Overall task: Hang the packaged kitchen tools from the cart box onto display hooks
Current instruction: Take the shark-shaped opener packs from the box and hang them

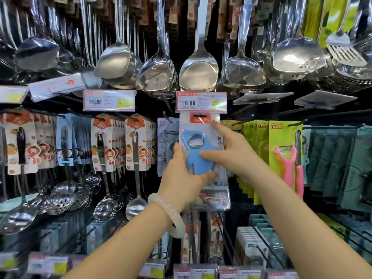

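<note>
A clear blister pack with a light-blue kitchen tool (198, 158) and a red header card is held up against the display wall, its hang hole at the black hook (199, 115) under a red price tag (201, 102). My left hand (181, 178), with a pale bangle on the wrist, grips the pack's lower left side, thumb across the front. My right hand (231, 152) grips the right edge, thumb on the blue tool and forefinger up by the header. The cart box is out of view.
Steel ladles and turners (198, 69) hang in a row above. Orange-carded skimmers and spoons (104, 143) fill the hooks at left. Yellow-green packs with a pink peeler (285, 158) and teal packs hang at right. More packaged goods and price tags sit below.
</note>
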`<action>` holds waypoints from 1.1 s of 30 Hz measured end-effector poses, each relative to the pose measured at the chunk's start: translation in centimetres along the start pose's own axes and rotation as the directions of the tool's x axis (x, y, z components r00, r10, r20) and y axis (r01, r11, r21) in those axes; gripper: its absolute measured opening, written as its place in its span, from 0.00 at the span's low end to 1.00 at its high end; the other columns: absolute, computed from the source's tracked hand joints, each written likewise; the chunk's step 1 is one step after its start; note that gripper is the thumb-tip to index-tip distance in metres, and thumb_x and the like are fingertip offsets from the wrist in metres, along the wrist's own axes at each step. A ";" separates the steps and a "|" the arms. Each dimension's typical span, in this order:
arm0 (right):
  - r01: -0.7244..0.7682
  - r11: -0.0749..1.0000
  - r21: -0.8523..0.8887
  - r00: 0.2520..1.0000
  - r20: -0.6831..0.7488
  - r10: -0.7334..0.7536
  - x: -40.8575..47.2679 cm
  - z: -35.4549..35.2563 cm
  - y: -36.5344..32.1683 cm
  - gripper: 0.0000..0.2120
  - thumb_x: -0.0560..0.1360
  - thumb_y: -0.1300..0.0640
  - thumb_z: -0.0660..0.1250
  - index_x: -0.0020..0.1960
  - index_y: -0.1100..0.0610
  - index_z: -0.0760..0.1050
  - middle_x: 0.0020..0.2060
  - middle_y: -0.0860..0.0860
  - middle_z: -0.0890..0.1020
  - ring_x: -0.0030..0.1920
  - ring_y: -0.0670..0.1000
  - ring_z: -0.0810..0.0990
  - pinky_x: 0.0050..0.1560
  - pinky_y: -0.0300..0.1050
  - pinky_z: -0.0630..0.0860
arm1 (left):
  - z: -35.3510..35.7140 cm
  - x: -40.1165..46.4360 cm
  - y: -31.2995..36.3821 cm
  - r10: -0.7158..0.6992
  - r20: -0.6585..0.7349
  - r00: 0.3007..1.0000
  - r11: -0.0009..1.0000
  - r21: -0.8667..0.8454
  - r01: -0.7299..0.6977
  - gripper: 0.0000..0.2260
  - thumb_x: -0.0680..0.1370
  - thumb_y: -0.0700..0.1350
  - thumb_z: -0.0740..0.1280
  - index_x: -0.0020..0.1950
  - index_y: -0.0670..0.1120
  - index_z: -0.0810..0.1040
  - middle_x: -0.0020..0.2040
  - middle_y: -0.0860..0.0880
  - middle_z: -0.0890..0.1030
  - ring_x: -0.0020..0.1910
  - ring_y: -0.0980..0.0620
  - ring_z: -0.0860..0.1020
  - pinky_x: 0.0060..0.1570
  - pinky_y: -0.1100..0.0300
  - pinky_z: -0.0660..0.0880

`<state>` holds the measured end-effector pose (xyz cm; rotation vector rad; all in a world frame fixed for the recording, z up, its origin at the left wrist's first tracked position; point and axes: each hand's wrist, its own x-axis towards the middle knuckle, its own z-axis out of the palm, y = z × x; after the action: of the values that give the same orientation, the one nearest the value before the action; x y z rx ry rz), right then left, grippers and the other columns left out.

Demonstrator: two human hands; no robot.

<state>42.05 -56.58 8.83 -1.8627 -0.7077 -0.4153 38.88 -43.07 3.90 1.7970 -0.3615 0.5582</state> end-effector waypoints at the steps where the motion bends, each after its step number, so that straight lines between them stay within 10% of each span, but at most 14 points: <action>1: -0.011 1.000 0.005 1.000 0.007 0.011 0.1 0.0 0.0 0.37 0.69 0.63 0.72 0.74 0.51 0.60 0.58 0.38 0.75 0.53 0.42 0.79 0.53 0.41 0.79 | -0.1 -0.1 0.1 -0.001 0.005 1.000 1.000 -0.003 0.001 0.39 0.64 0.49 0.76 0.71 0.52 0.62 0.57 0.56 0.80 0.54 0.55 0.80 0.55 0.54 0.78; 7: 0.016 0.999 0.049 1.000 -0.006 -0.015 0.2 -0.3 -0.6 0.24 0.68 0.69 0.71 0.42 0.38 0.70 0.43 0.38 0.78 0.45 0.43 0.81 0.49 0.42 0.81 | -1.0 0.0 0.5 -0.001 0.033 0.999 1.000 -0.031 0.002 0.30 0.65 0.51 0.75 0.64 0.52 0.68 0.56 0.56 0.81 0.55 0.55 0.79 0.57 0.53 0.77; 12: -0.099 0.990 0.102 0.994 -0.028 0.103 0.7 0.4 0.6 0.35 0.69 0.63 0.74 0.72 0.55 0.63 0.62 0.54 0.76 0.59 0.55 0.78 0.58 0.53 0.77 | -1.2 0.6 0.1 0.029 0.029 0.999 0.999 -0.028 -0.028 0.24 0.71 0.47 0.72 0.65 0.50 0.69 0.56 0.55 0.80 0.55 0.57 0.79 0.54 0.59 0.77; 18: -0.136 0.990 -0.032 0.990 -0.030 0.135 2.2 1.4 2.8 0.37 0.67 0.55 0.75 0.71 0.46 0.62 0.64 0.52 0.75 0.61 0.55 0.77 0.60 0.55 0.76 | -1.1 2.3 -1.9 -0.026 0.004 1.000 0.995 0.096 0.025 0.29 0.72 0.51 0.72 0.69 0.53 0.62 0.53 0.62 0.75 0.52 0.60 0.77 0.46 0.71 0.73; 25: -0.212 0.905 -0.369 0.977 -0.073 0.199 3.4 2.4 4.1 0.43 0.72 0.48 0.70 0.76 0.43 0.46 0.74 0.49 0.63 0.68 0.56 0.69 0.62 0.48 0.70 | 0.0 2.0 -4.2 -0.278 -0.071 0.958 0.883 0.375 0.284 0.49 0.72 0.58 0.68 0.75 0.49 0.31 0.74 0.37 0.59 0.70 0.40 0.64 0.65 0.49 0.66; 33: -0.243 0.807 -0.539 0.969 -0.088 0.233 -6.1 0.5 9.7 0.29 0.78 0.48 0.59 0.76 0.54 0.53 0.74 0.51 0.61 0.74 0.49 0.58 0.69 0.36 0.55 | 8.6 -0.7 -7.8 -0.142 0.257 0.956 0.796 0.604 -0.044 0.33 0.80 0.49 0.57 0.76 0.43 0.39 0.78 0.46 0.39 0.76 0.50 0.38 0.75 0.54 0.43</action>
<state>43.57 -60.44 -1.89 -2.4534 -0.3442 -0.5050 43.92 -49.09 -4.73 2.5238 -0.3562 0.3890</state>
